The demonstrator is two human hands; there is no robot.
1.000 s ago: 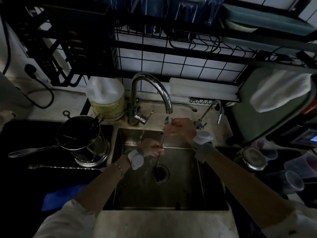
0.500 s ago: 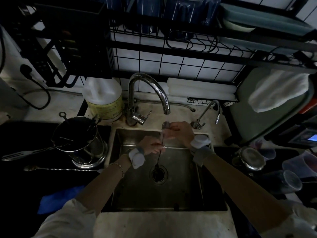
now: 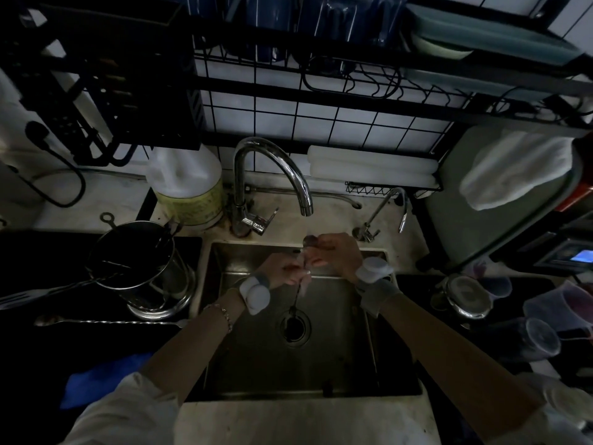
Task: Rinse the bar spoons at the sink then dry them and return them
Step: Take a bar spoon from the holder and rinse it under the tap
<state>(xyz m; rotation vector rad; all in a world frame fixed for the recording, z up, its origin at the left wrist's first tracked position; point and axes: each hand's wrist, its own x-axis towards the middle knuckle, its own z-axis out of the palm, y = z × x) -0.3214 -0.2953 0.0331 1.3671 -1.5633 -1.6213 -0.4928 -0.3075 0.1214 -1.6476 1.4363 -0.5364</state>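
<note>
Counter, far left: a second bar spoon (image 3: 109, 322) lies flat on the dark mat, beside a blue cloth (image 3: 102, 380); I cannot say whether it has been rinsed.
Steel canister (image 3: 141, 268): upright behind that spoon, holding other bar tools.
Left hand (image 3: 285, 271): over the sink (image 3: 369, 348), fingers closed round the twisted stem of the bar spoon (image 3: 296, 297), whose lower end hangs over the drain.
Tap (image 3: 272, 175): spout directly above the hands; a running stream is too dim to make out.
Right hand (image 3: 337, 248): fingers pinched on the spoon's bowl end, just below the spout.
Progress: rinsing stage, I'd judge; drying and returning not yet done.
White towel (image 3: 513, 175): hanging at far right, a likely drying cloth.
</note>
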